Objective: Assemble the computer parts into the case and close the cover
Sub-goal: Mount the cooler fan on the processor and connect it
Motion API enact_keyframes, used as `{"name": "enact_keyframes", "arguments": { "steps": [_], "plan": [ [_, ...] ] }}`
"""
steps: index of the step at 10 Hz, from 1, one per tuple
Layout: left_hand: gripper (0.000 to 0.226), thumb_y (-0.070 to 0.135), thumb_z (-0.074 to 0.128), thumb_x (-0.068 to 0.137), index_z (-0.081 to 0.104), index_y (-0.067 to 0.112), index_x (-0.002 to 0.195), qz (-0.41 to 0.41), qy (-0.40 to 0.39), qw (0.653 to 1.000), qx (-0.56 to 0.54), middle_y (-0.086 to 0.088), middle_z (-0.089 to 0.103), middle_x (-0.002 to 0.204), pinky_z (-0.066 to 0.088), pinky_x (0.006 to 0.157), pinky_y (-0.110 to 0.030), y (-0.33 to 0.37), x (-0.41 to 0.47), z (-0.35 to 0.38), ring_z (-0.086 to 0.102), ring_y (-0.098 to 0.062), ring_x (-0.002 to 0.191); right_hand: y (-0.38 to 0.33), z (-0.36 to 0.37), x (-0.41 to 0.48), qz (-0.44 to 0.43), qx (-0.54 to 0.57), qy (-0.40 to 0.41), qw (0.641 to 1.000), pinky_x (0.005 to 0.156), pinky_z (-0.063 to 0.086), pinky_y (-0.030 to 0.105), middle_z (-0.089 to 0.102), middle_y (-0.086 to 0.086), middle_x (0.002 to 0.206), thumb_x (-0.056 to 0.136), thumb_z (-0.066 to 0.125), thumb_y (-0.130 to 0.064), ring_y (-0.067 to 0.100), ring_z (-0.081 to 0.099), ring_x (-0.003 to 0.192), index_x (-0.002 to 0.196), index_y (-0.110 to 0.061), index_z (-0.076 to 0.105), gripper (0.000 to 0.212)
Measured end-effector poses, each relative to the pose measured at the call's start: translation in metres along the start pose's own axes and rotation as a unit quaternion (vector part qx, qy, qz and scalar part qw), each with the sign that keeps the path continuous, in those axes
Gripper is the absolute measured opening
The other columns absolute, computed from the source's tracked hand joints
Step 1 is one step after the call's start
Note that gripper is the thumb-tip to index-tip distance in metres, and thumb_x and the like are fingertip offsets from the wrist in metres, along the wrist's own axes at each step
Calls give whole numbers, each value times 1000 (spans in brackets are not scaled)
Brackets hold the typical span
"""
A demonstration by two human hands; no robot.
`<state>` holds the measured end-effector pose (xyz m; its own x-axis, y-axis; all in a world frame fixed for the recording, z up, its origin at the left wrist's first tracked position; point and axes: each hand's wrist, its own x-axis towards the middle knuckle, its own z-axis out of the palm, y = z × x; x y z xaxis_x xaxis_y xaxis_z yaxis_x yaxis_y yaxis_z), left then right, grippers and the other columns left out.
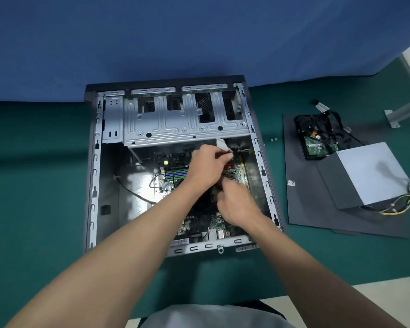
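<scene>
Head view: right hand (237,207) is knuckles-up, fingers curled down into the dark middle of the case (94,176). Fingertips are hidden, so can't tell if it holds anything; what's under it is black and unreadable. Left hand (207,159) is just beyond it, fingers and thumb pinched on a white plug (223,145). The plug is blurred, its cable hidden behind the hand. Plug sits just under the near edge of the drive cage (175,124), above the motherboard (175,172), which both forearms partly cover. Arms reach in from the near side, hands almost touching. Well right of the grip, outside the case: cover (303,209) flat on the green surface (33,185), hard drive (317,145) and PSU (374,176) on top of it, PSU wires cut off at the frame edge. Two screws (273,139) lie between case and cover.
</scene>
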<state>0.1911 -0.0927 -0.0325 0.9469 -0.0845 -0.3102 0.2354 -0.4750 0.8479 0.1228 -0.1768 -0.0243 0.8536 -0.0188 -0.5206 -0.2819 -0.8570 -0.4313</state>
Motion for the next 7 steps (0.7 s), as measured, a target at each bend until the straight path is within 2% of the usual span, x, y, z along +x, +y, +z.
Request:
{"name": "enact_keyframes", "arguments": {
  "steps": [1,2,3,4,5,6,7],
  "plan": [
    [24,29,64,93,72,6,93,-45,61,996,46,-5,68,82,43,60,-23,-10,15,-1,61,-17,72,4,-6,-3,-5,-18,86,996,65,49,36,55,3,78,94,45,-12,27,56,72,101,-8,49,9],
    [21,27,63,94,64,9,83,-91,21,993,75,-3,60,76,36,50,-22,-21,27,2,55,-15,64,4,-13,-12,-3,-8,128,992,62,42,35,49,-1,71,94,48,-12,25,54,70,104,-6,49,12],
    [14,21,63,94,70,9,90,-118,-16,991,59,-1,64,79,41,61,-22,-23,41,11,58,-15,74,4,-13,-24,-31,-91,113,989,65,52,35,59,7,82,86,54,-2,25,60,71,103,-5,50,18],
    [19,12,54,96,68,2,103,-169,-32,983,58,-13,69,102,42,61,-27,-17,55,22,60,-22,79,9,-14,-29,-91,-131,178,971,44,47,31,58,8,60,60,64,14,24,53,52,82,-1,59,27],
    [30,11,44,100,61,-2,122,-215,-48,975,0,-18,61,126,45,86,-31,-12,60,28,58,-31,113,21,-18,-28,-162,-216,210,940,48,47,29,57,5,54,53,73,8,21,52,56,87,3,67,35],
    [38,13,35,104,44,-2,138,-140,-150,941,270,-17,46,145,28,112,-32,-18,57,27,41,-29,135,34,-23,-22,-214,-258,185,924,61,43,32,66,4,73,63,72,-5,22,54,73,104,-1,68,42],
    [54,28,20,107,29,-12,142,280,-188,609,718,2,45,148,3,119,-35,-30,63,38,17,-14,147,46,-28,-16,-256,-186,223,922,71,44,41,67,7,106,76,66,-3,28,55,92,111,-2,66,34]
  ]
}}
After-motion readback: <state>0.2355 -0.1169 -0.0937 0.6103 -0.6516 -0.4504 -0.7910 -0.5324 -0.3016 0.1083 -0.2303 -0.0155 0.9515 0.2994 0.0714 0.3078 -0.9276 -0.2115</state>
